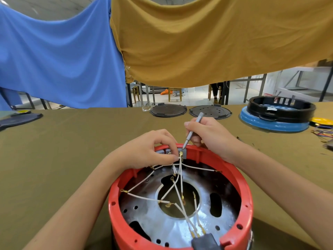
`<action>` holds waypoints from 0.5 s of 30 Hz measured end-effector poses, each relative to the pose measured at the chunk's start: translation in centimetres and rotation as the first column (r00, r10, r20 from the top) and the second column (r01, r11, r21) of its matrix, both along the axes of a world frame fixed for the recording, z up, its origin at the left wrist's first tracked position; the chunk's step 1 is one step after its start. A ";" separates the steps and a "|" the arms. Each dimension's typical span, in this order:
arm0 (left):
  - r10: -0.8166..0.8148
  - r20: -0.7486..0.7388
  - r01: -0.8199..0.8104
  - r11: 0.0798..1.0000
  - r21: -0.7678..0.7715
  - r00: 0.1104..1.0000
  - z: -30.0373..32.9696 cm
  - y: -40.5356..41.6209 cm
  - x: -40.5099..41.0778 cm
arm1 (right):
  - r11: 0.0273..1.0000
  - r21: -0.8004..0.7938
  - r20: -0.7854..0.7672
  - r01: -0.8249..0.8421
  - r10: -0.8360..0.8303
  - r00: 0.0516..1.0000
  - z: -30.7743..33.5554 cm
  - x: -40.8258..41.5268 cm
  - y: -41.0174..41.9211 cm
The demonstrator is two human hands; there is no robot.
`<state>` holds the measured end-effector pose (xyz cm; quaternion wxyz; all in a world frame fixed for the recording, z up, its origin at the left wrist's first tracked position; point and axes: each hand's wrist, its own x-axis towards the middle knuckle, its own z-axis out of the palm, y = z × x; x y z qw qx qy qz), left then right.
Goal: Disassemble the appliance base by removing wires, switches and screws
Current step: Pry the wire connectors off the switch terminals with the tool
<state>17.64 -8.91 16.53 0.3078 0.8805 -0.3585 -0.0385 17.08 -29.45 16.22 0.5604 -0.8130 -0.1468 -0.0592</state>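
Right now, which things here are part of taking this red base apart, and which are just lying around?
In use: red appliance base; white wires pinched by left hand; screwdriver in right hand; grey terminal block.

Lying about: two black round plates; blue and black base; coloured wire bundle.

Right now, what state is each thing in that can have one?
Red appliance base: upside down, opened.
White wires: mostly loose.
Grey terminal block: on the far rim.
Screwdriver: tip on the block.
Left hand: pinching wires there.
Right hand: gripping screwdriver.
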 end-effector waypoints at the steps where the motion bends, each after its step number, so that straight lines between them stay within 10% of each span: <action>1: 0.000 0.000 0.000 1.000 0.001 1.000 0.0 0.0 0.0 | 1.000 -0.005 0.034 0.005 -0.004 0.999 -0.1 -0.1 -0.1; 15: -0.005 0.003 0.005 1.000 0.023 1.000 0.0 0.0 0.0 | 0.995 0.100 -0.170 -0.014 0.031 0.985 -0.1 0.6 -0.2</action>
